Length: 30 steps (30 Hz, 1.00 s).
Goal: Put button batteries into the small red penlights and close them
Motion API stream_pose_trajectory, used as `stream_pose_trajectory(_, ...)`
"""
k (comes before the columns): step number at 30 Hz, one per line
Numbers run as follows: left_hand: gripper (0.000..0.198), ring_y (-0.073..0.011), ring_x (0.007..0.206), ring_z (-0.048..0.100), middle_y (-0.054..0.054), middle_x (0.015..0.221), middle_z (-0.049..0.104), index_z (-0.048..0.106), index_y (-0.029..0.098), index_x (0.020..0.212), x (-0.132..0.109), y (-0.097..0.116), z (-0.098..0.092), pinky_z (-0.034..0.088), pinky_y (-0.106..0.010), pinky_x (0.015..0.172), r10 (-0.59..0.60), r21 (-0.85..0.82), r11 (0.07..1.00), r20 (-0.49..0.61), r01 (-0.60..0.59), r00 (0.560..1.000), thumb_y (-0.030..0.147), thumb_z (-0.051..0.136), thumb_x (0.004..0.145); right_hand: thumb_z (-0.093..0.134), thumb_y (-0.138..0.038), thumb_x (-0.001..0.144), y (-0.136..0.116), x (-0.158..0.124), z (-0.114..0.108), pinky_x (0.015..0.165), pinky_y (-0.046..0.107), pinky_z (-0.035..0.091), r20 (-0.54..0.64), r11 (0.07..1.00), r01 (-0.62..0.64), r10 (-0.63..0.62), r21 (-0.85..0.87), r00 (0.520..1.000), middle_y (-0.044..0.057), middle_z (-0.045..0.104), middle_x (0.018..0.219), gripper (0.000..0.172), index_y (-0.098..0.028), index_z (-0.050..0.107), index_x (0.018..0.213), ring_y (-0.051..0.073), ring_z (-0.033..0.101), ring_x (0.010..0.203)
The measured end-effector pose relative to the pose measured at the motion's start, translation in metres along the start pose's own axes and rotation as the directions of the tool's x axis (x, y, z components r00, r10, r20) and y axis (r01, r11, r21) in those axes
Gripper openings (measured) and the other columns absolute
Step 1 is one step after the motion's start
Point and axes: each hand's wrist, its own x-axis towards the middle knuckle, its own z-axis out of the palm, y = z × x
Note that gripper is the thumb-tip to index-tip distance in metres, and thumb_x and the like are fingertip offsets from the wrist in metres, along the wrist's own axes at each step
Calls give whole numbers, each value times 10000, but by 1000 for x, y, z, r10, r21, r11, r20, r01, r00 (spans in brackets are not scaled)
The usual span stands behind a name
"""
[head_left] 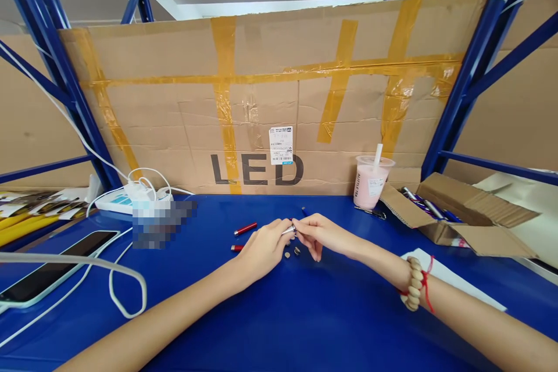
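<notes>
My left hand (261,253) and my right hand (326,233) meet over the middle of the blue tabletop (279,325). Between their fingertips is a small silver metal tube (288,230), with the left fingers closed round it. The right thumb and forefinger pinch its right end, partly hiding it. A red metal tube with a silver end (246,229) lies beyond my left hand. Another red tube (236,248) is partly covered by that hand. Just below the fingers lie small round button-like discs (287,255). Behind the right hand, the end of a blue tube (304,211) shows.
Right of centre at the back stands a pink drink cup with a straw (372,183). An open cardboard box of pens or tubes (462,209) is at right. A power strip (115,202), white cables and a phone (56,267) occupy the left. Cardboard (261,104) walls the back.
</notes>
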Motion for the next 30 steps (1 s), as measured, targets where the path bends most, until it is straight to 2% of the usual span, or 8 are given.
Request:
stream_pose_trajectory(5,220,-143,816,542,-34,911,577,513,183,937,-1,6,-4,425,-258,753,17,-272,962,-84,-39,996,261,308,920,458,-648,735,-4,2,-9,358,164,411,16,997,72,-72,-26,997,-54,446,473,523,-139,480,619,72,510,375)
stream_pose_trajectory(8,292,-131,783,542,-34,867,582,538,170,959,-4,8,-4,432,-251,755,9,-344,938,-89,-39,996,258,261,934,472,-646,725,-2,0,-13,373,170,417,20,994,94,-92,-65,996,-51,443,484,518,-137,497,633,77,513,392)
stream_pose_trajectory(14,259,-127,718,568,-24,789,620,640,171,866,-15,12,-1,440,-221,692,10,-372,928,-83,-41,996,216,387,899,479,-511,796,10,-14,-7,411,183,407,10,951,198,-201,-236,979,-31,474,475,409,-139,557,642,82,497,397)
stream_pose_trajectory(17,241,-137,732,585,-32,790,652,663,173,851,-22,13,1,448,-227,684,75,-334,935,-147,-121,986,184,425,883,453,-394,845,15,-21,3,458,196,410,-24,869,305,-341,-390,940,-23,496,474,352,-154,564,613,82,493,392)
stream_pose_trajectory(20,234,-149,792,602,-53,874,674,656,179,953,-26,9,5,464,-245,723,181,-291,924,-237,-247,954,161,435,878,398,-360,876,18,-25,12,479,204,407,-58,793,359,-441,-491,895,-17,484,432,383,-172,542,575,94,493,396)
stream_pose_trajectory(22,255,-149,788,601,-63,901,674,632,187,1035,-27,6,9,467,-256,721,241,-259,914,-270,-311,932,153,432,879,381,-382,878,21,-27,17,448,201,394,-82,815,332,-416,-475,906,-12,488,436,401,-177,517,561,97,497,385)
stream_pose_trajectory(26,286,-146,723,584,-57,816,667,607,192,1084,-27,0,15,453,-276,709,251,-244,923,-200,-296,947,157,400,890,404,-471,842,25,-26,21,372,186,352,-57,950,145,-167,-276,984,-32,460,373,416,-176,482,561,92,458,306)
stream_pose_trajectory(30,287,-137,713,561,-48,759,635,654,168,872,-25,0,16,438,-249,697,190,-264,942,-94,-209,977,158,368,893,404,-572,802,28,-21,22,349,179,341,-7,992,13,-14,-124,1000,-33,465,355,471,-166,500,584,89,433,290)
